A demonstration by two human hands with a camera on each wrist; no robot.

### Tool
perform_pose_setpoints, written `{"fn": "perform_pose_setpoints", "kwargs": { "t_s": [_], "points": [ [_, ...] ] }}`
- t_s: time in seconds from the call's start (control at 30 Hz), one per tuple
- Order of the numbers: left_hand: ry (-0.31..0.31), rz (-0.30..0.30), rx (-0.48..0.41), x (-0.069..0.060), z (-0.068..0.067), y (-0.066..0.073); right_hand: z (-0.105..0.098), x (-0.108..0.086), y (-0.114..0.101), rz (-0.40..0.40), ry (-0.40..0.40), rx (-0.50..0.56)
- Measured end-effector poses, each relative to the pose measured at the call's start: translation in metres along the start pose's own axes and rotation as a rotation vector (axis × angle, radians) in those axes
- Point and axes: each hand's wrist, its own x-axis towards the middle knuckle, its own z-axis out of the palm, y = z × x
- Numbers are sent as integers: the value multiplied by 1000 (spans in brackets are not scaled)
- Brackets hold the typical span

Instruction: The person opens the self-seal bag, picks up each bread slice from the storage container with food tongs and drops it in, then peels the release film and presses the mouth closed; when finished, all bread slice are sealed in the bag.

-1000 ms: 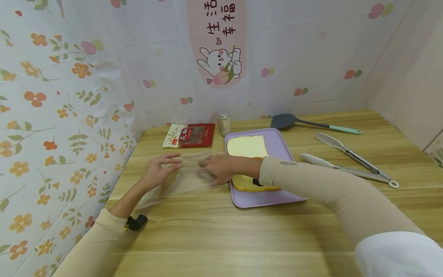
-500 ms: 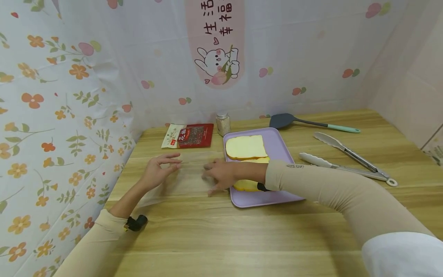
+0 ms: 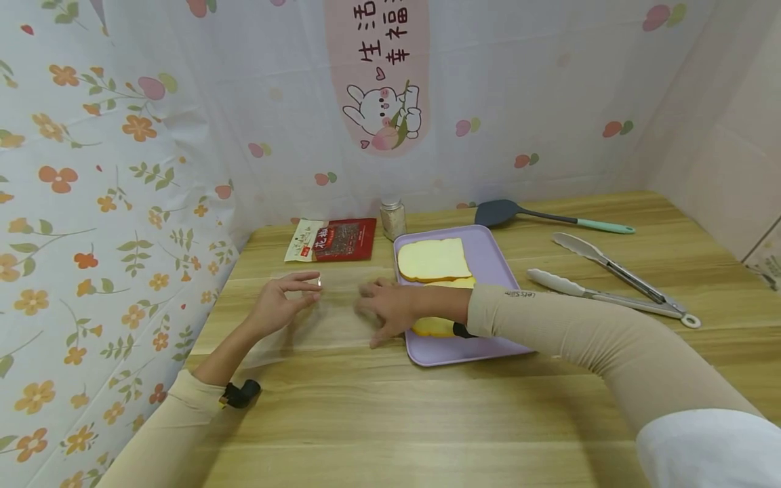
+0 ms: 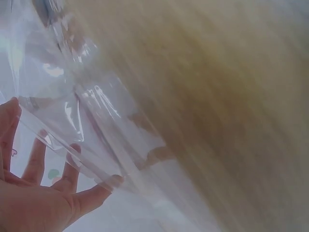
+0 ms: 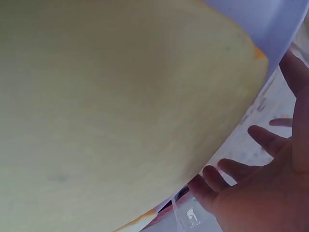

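A clear plastic sheet or bag [image 3: 332,318] lies on the wooden table, its outline faint. My left hand [image 3: 283,308] is at its left side; in the left wrist view the spread fingers and thumb of that hand [image 4: 46,193] touch the edge of the shiny film [image 4: 72,121]. My right hand [image 3: 390,308], fingers spread, is over the film's right end beside the purple tray [image 3: 464,349]. Whether it touches the film is unclear. Two bread slices [image 3: 433,259] lie on the tray, the nearer partly hidden by my right forearm. A slice [image 5: 120,106] fills much of the right wrist view.
Behind the film lie a red and white spice packet [image 3: 344,239] and a small jar [image 3: 393,220]. A dark spatula [image 3: 497,213] with a green handle is behind the tray, and metal tongs [image 3: 628,278] lie to its right. Patterned cloth [image 3: 274,108] hangs at the back and left.
My right hand has drawn slightly right, toward the tray, uncovering more of the back bread slice. My left hand has stayed nearly still. The head view has shifted slightly.
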Motion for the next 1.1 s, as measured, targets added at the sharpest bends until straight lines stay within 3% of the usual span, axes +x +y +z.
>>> {"fn": "perform_pose_setpoints", "kwargs": {
  "t_s": [0.17, 0.5, 0.87, 1.1],
  "points": [
    [-23, 19, 35, -1, 0, 0, 0, 0, 1, 38, -11, 52],
    [-62, 19, 60, 0, 1, 0, 0, 0, 0, 88, -50, 57],
    [-61, 3, 68, -1, 1, 0, -1, -1, 1, 77, -44, 52],
    [-57, -15, 65, -1, 0, 2, -3, -11, 4, 8, 8, -17]
  ]
}}
